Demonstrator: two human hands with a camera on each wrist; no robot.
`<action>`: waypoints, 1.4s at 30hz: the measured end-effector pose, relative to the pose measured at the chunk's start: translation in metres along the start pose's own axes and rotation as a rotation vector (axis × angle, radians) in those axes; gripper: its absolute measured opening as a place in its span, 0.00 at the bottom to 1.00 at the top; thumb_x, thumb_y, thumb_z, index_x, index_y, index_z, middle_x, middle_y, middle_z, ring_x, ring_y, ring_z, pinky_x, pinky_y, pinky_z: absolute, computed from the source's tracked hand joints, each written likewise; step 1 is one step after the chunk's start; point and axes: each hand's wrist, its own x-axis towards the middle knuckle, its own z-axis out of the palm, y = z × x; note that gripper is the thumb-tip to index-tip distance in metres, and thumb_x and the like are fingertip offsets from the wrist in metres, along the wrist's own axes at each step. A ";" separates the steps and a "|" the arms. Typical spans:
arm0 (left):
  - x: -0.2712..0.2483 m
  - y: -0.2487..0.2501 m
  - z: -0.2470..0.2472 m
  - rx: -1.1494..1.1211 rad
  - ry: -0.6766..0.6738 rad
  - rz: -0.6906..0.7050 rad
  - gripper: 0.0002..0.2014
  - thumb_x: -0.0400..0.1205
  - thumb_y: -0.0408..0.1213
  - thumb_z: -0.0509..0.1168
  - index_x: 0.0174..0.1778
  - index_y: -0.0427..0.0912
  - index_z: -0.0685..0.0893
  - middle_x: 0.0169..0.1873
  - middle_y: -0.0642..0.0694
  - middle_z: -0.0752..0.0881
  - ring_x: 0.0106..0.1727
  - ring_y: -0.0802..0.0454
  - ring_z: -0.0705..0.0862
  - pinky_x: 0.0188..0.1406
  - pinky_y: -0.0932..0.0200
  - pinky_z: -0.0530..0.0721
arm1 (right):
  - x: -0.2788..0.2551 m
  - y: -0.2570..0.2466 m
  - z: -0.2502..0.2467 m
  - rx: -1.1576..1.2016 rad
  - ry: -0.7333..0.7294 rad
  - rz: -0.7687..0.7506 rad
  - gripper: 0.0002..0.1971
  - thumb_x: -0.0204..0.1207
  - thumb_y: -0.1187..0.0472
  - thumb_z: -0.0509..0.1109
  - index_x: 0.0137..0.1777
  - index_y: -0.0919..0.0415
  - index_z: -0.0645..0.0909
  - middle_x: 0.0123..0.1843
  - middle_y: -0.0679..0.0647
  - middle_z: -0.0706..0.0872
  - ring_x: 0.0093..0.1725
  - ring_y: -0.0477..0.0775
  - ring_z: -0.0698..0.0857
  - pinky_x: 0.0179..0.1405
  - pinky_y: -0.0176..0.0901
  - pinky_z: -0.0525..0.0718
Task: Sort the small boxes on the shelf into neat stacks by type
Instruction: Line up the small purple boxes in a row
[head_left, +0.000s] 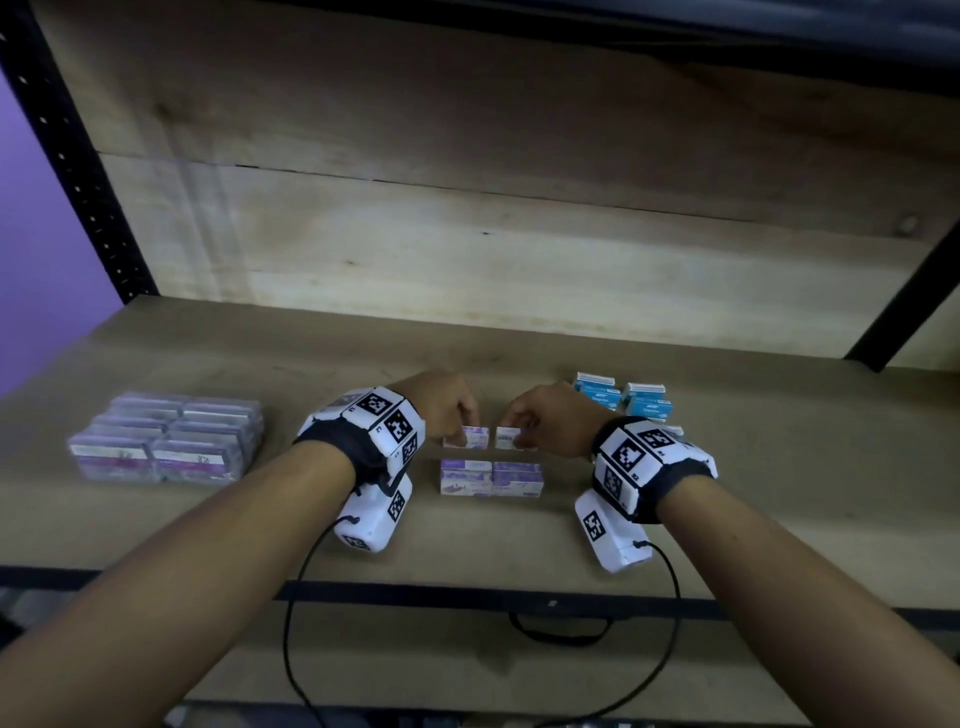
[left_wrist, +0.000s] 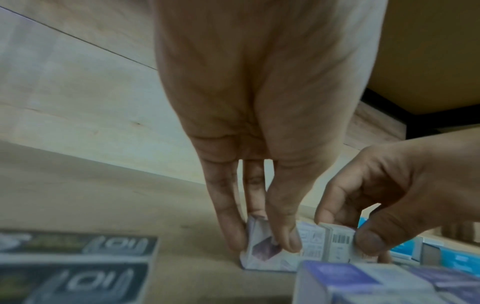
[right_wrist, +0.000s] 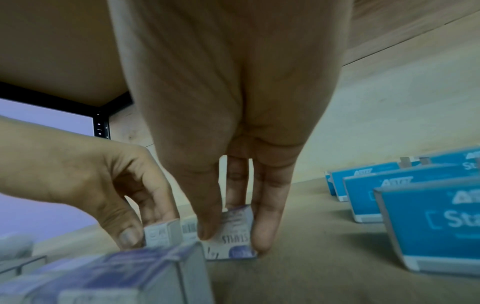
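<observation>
Two small white-and-purple staple boxes stand close together, end to end, on the wooden shelf board (head_left: 519, 545). My left hand (head_left: 464, 427) (left_wrist: 261, 241) pinches the left box (head_left: 475, 439) (left_wrist: 262, 259) between thumb and fingers. My right hand (head_left: 514, 428) (right_wrist: 235, 236) pinches the right box (head_left: 505, 439) (right_wrist: 233, 250) in the same way. Both boxes touch the board. Just in front of them lies a pair of purple boxes (head_left: 491, 478) (right_wrist: 116, 277), side by side. Each wrist view also shows the other hand and its box.
A block of several dark, clear-wrapped boxes (head_left: 166, 441) (left_wrist: 78, 257) sits at the left of the shelf. Several blue staple boxes (head_left: 623, 397) (right_wrist: 428, 216) stand at the right, behind my right wrist. The wooden back wall (head_left: 467, 234) rises behind, and black uprights frame the sides.
</observation>
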 end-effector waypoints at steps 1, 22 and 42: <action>-0.002 0.002 0.001 0.003 -0.002 0.004 0.10 0.72 0.28 0.75 0.49 0.39 0.91 0.36 0.54 0.85 0.45 0.54 0.84 0.52 0.58 0.82 | -0.001 0.000 0.000 0.004 -0.010 -0.011 0.13 0.75 0.61 0.72 0.59 0.58 0.86 0.56 0.53 0.89 0.55 0.50 0.85 0.60 0.42 0.81; -0.040 0.018 0.000 0.008 -0.090 -0.086 0.16 0.83 0.32 0.59 0.59 0.51 0.88 0.62 0.50 0.86 0.61 0.50 0.82 0.63 0.56 0.78 | -0.022 -0.014 0.003 0.064 -0.076 0.001 0.16 0.80 0.66 0.60 0.63 0.56 0.84 0.66 0.52 0.84 0.64 0.52 0.81 0.60 0.38 0.75; -0.051 0.020 0.008 0.022 -0.130 -0.104 0.25 0.71 0.43 0.77 0.65 0.49 0.82 0.60 0.52 0.84 0.58 0.54 0.82 0.62 0.58 0.79 | -0.036 -0.019 0.007 0.110 -0.104 0.026 0.22 0.68 0.62 0.79 0.63 0.55 0.82 0.59 0.51 0.86 0.57 0.50 0.84 0.59 0.43 0.83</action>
